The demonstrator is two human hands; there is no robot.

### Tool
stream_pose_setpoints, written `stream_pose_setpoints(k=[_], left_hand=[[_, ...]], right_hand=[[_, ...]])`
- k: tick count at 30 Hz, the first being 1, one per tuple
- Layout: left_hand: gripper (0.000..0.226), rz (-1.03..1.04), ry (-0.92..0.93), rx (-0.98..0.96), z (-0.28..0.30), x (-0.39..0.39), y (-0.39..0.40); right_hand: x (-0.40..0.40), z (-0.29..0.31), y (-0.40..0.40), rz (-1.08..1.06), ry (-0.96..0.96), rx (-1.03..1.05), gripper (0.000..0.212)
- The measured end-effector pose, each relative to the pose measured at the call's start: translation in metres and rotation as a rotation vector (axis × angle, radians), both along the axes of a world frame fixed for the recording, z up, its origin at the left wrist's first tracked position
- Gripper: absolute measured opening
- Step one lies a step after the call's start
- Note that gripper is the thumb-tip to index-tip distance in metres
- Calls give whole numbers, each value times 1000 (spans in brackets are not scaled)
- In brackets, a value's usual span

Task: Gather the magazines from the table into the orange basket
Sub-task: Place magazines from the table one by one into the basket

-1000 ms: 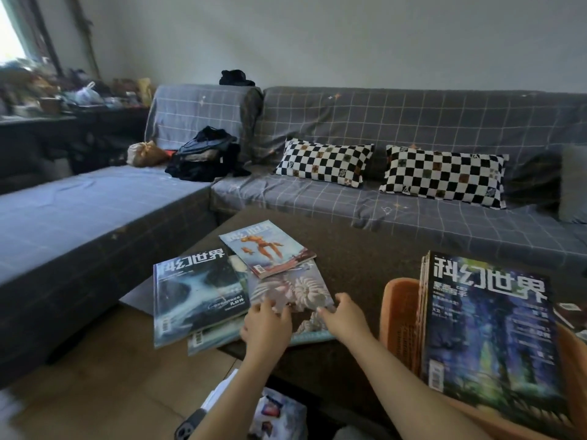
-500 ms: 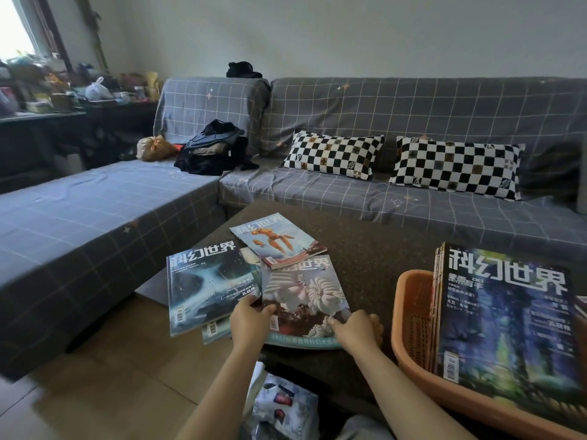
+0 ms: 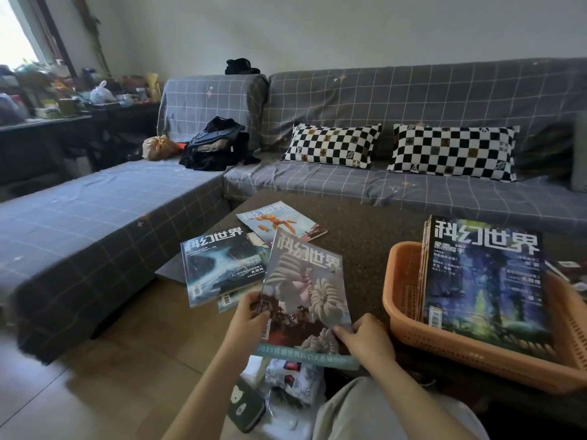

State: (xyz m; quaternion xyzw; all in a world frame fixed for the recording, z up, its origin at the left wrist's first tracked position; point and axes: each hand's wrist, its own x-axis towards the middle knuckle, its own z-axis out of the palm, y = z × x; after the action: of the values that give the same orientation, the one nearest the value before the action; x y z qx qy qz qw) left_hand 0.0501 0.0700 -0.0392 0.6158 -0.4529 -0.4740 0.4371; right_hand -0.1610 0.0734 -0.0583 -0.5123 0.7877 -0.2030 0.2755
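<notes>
Magazine with pale coiled cover (image 3: 305,290): raised at a tilt, left of the orange basket (image 3: 476,350), apparently lifted for transfer. Left hand (image 3: 251,322) pinches its near-left edge; right hand (image 3: 365,341) grips the near-right corner, steadying the limp pages. Basket: on the table (image 3: 365,223), already holding upright magazines (image 3: 482,281). Remaining: dark-covered magazine (image 3: 222,265) and orange-figure magazine (image 3: 279,222), left of the basket.

One camera only, worn on the head, looking forward and down across a dark table (image 3: 365,236) toward a grey grid-patterned sofa (image 3: 413,100) at 12 o'clock. The wide lens bends the edges. Nearest, at 6 o'clock, are the wearer's forearms; an orange basket (image 3: 400,300) sits close at 4 o'clock, and a window (image 3: 16,30) lies far off at 10 o'clock
</notes>
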Motion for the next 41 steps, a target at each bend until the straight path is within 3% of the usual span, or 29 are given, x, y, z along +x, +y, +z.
stream_pose_setpoints(k=[2,6,8,16,29,32,41], left_hand=[[26,7,103,-55,6,8,12],[29,-40,186,-155,28,18,28],[29,-67,185,-202,42,18,31],[30,-129,333,-240,75,-23,25],[21,-327,258,-219,77,-184,-15],[23,-357,229,-192,70,-222,-24],[29,-425,-188,-283,45,-277,-38]], right_hand=[[-3,1,5,21,-152,-67,42],[-4,15,8,66,-837,-94,39],[-6,25,9,103,-959,-211,34],[-46,68,12,118,-954,-533,27],[-193,72,33,-162,-770,-626,31],[-226,69,39,-218,-579,-653,32],[-267,54,34,-270,-63,-529,56]])
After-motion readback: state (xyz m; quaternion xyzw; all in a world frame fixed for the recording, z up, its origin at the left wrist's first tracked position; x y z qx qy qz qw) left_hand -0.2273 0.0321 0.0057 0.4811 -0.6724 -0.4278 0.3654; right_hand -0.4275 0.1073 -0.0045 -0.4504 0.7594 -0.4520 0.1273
